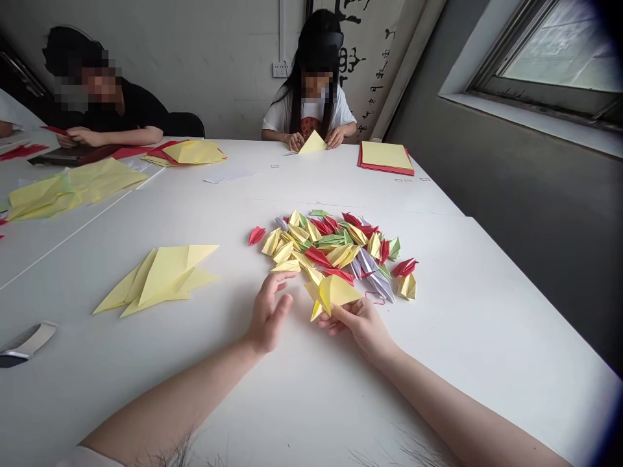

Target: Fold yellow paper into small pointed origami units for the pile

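A broad white table [302, 389] took up most of the scene, and at its far side a person [311, 117] bent over a pointed yellow sheet [313, 143]. Nearer in, what a spread: a heap of small folded papers [326, 243], red, yellow, green and lilac, with flat yellow folds [160, 279] well apart on the left! Closer still came the hands. The left hand [267, 318] was half-curled, thumb away from fingers, nothing visible in its grasp; the right hand [363, 324] had a yellow folded piece [338, 290] pinched at its lower edge. And there was the key: that piece sat between the hands, just in front of the heap, long axis roughly crosswise, broad wing towards the right hand, spiky end facing the left across a small gap. The right was clearly nearer, already on it. Its under-fingers were partly hidden, a thin red clip [374, 298] beside it was hard to make out, and both forearms ran out of frame.
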Available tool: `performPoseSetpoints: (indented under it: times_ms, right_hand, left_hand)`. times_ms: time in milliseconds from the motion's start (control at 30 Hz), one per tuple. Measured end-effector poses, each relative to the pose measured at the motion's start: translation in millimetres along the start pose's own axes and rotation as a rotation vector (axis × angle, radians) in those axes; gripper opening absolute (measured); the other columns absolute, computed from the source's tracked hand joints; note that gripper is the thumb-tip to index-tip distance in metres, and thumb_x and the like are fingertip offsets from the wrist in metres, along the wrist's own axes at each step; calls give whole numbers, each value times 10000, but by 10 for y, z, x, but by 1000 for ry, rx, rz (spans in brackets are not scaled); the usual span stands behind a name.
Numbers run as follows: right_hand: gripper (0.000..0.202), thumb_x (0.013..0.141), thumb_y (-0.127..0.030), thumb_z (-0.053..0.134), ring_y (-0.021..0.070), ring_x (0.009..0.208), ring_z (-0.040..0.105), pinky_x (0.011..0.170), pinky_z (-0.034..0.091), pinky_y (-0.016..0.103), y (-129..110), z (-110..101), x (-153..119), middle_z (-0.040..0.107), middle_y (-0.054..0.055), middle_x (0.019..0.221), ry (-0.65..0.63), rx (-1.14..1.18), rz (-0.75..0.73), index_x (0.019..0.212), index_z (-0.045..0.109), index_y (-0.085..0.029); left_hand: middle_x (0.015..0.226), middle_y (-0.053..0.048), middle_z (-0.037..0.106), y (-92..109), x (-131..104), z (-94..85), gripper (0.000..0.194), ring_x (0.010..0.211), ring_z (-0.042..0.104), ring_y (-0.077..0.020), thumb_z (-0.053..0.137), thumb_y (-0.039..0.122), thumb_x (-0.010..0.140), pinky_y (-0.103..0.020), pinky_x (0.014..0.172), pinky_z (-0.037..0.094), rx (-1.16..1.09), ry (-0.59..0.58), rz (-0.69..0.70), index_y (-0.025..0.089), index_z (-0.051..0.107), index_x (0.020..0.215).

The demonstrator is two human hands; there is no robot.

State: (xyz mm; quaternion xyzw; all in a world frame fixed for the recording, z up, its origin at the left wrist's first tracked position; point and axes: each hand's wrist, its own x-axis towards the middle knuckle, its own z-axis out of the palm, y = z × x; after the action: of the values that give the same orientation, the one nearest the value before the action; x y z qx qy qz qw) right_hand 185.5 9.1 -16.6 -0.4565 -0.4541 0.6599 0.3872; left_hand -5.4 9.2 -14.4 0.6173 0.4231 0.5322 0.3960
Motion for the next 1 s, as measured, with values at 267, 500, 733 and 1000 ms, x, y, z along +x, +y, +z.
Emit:
performPoseSetpoints:
  times_ms: [267, 500, 733, 1000]
  right_hand:
    - [408, 789, -545, 608, 211, 697, 613, 658, 495, 329, -18, 121, -84, 685, 59, 730, -152, -200, -109, 762, 711, -151]
    - [342, 901, -442, 467, 139, 645, 478, 615, 398, 263, -44, 134, -103, 550, 5, 693, -216, -224, -190, 769, 600, -156]
    - [277, 873, -304, 423, 139, 627, 458, 586, 383, 258, -28, 169, -120, 540, 1, 658, -86, -294, -121, 682, 551, -150]
    - [337, 890, -506, 467, 165, 764, 555, 474, 444, 209, -13, 111, -133, 554, 51, 945, -75, 94, -143, 1081, 523, -233]
  left_hand:
    - [1314, -98, 554, -32, -103, 109, 513, 1187, 536, -227, 564, 258, 864, -360, 951, 485, 281, -174, 202, 258, 440, 1363]
    - [1112, -44, 697, -102, -56, 52, 464, 1003, 667, -173, 494, 7, 805, -296, 881, 551, 350, -99, 376, 246, 627, 1179]
    - [1052, -51, 718, -103, -97, 71, 522, 948, 686, -163, 487, -59, 749, -282, 877, 556, 429, -154, 546, 225, 639, 1159]
    - [746, -18, 614, 32, -36, 62, 191, 565, 582, -113, 625, 336, 815, -205, 418, 475, -23, -9, -137, 181, 704, 734]
